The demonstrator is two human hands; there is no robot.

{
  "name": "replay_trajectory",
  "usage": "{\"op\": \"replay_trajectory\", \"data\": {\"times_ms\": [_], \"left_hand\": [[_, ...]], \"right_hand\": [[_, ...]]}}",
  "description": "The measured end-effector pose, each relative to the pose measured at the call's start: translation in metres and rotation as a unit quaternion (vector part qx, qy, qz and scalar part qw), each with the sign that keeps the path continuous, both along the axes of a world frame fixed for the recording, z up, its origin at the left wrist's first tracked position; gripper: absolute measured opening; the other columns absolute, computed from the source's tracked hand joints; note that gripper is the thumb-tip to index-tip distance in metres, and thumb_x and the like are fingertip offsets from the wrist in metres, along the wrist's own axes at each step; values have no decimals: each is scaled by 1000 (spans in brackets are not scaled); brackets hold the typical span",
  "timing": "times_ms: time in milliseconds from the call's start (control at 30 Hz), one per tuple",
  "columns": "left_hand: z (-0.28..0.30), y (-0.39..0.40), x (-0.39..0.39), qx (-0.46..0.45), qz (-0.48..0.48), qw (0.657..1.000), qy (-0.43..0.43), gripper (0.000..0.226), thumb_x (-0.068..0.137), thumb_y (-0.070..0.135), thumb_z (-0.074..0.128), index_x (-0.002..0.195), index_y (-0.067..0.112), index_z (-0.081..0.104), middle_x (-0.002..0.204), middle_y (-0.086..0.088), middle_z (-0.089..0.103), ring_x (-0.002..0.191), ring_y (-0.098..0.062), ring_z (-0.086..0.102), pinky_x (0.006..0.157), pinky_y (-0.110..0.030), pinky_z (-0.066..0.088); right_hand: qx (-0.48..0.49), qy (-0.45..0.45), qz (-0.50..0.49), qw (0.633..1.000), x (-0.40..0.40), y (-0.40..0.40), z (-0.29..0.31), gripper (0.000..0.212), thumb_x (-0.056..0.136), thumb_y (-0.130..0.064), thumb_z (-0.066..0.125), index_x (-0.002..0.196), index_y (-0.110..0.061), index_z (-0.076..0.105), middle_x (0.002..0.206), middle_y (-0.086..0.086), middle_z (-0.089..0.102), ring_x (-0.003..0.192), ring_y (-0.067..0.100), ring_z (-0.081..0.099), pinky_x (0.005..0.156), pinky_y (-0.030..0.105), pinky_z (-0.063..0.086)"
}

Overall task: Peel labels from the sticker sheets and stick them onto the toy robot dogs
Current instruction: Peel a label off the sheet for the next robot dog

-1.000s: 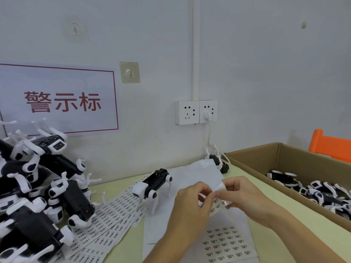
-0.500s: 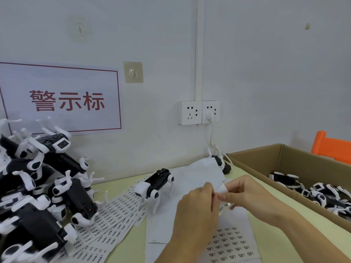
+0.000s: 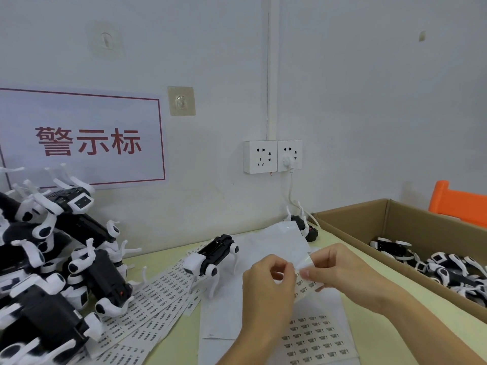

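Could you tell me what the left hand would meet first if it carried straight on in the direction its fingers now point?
Probably the small sticker sheet it already pinches, then the fingertips of the right hand right behind it. The left hand points rightward at them; depth is hard to judge.

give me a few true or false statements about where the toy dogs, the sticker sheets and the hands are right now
1. Both hands, the left hand and the right hand, hold a small sticker sheet above the table. True.
2. One toy dog stands upright on the table. True.
3. The cardboard box on the right holds no toys. False: toy dogs lie inside it.
4. Both wall sockets are free. False: a plug sits in the right one.
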State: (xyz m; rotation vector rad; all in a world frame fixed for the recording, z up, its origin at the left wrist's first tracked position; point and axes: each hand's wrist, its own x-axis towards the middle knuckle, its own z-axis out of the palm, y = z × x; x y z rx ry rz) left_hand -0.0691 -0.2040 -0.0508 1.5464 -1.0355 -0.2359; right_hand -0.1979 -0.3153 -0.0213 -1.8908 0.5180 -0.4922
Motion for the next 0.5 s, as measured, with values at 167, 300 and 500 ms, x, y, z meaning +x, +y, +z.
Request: {"op": "replay_trajectory", "data": {"times_ms": [167, 300, 500], "left_hand": [[1, -2, 0, 3, -4, 995, 103, 20, 92, 19, 65, 73, 23, 71, 72, 15, 71, 70, 5, 64, 56, -10, 44], [3, -2, 0, 6, 0, 993, 118, 20, 92, 18, 65, 73, 21, 71, 68, 14, 70, 63, 4, 63, 54, -11, 43], [3, 1, -5, 14, 3, 999, 31, 17, 89, 37, 69, 77, 26, 67, 79, 17, 70, 77, 3, 64, 61, -17, 52]], "right_hand": [[1, 2, -3, 1000, 1, 0, 0, 16, 94, -10, 65, 95, -12, 81, 99, 8, 78, 89, 19, 72, 75, 27, 52], [-4, 2, -6, 1000, 1, -1, -1, 16, 95, -10, 64, 96, -12, 80, 99, 8, 78, 88, 18, 72, 73, 24, 52], [-25, 2, -9, 1000, 1, 1, 0, 17, 96, -15, 64, 94, -14, 81, 97, 7, 78, 89, 16, 71, 71, 22, 50]]}}
